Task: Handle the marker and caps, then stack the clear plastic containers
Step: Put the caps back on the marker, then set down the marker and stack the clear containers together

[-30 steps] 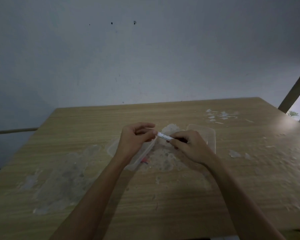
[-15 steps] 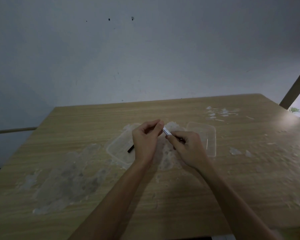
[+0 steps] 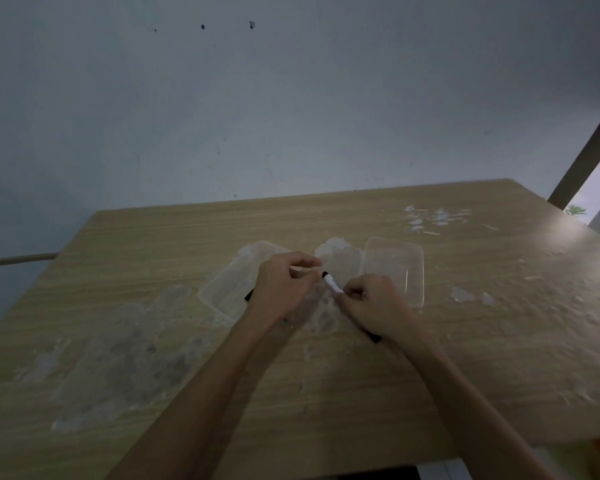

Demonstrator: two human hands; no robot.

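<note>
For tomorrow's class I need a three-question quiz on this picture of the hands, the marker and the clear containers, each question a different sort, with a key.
1. True or false: the right hand holds the marker by its white barrel.
2. Multiple choice: where do the two clear containers lie? A, stacked together. B, apart on the table, one behind each hand. C, in the person's hands.
3. Fill the gap: the marker's dark tip points toward the ____ hand.

Key
1. True.
2. B: the left container lies behind the left hand, the right container behind the right hand.
3. Left.
</note>
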